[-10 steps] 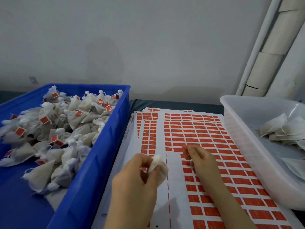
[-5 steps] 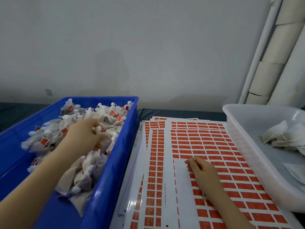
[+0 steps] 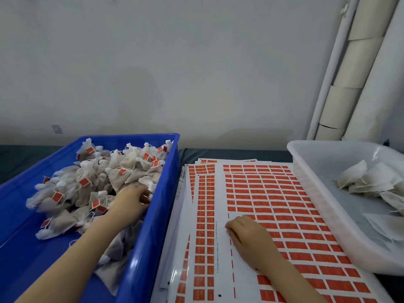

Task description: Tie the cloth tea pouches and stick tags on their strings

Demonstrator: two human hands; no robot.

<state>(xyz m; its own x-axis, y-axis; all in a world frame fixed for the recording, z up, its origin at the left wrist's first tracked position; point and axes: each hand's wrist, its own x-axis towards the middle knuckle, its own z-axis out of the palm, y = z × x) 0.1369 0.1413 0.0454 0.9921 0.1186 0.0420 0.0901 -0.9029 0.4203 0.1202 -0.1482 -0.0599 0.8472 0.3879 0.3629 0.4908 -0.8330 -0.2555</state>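
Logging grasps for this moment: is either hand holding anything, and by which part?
Cannot tell. The left hand lies among pouches in the blue bin; the right hand curls onto the tag sheet.

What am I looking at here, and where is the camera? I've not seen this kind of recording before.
There is no machine here, only a person's two bare hands, filmed by one head-worn camera looking forward and down. The left hand lies in a blue crate among tied cloth pouches that carry red tags. The right hand rests with curled fingers on sheets of red tag stickers on the dark table. On the right, a white tub holds untagged pouches. It is unclear whether either hand holds anything.
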